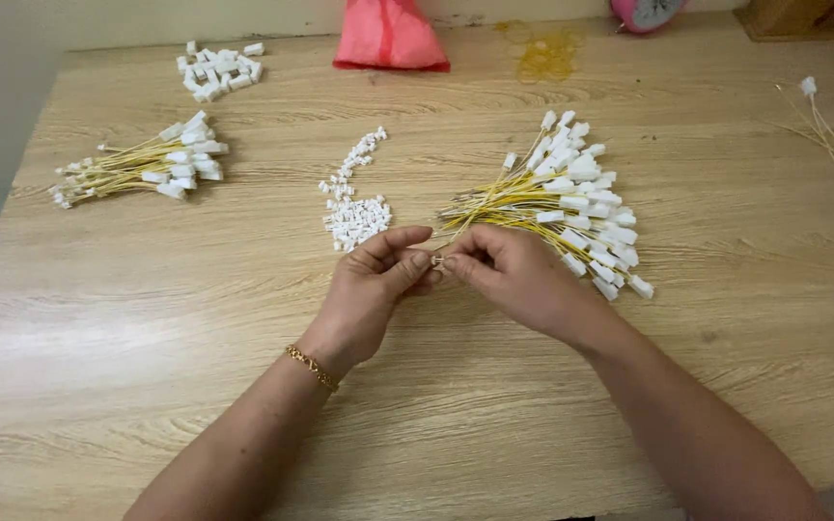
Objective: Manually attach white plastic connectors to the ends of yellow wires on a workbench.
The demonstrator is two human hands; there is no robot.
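Wooden table below, both forearms angled in to centre, left hand and right hand meeting fingertip to fingertip, pinching one small terminal between them, beside the wire bundle and white caps.

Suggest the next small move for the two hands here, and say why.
Probably press the small white piece onto the wire end: left hand and right hand pinch it between fingertips, the loose yellow wires lie by the right hand, and small white connectors sit just beyond.
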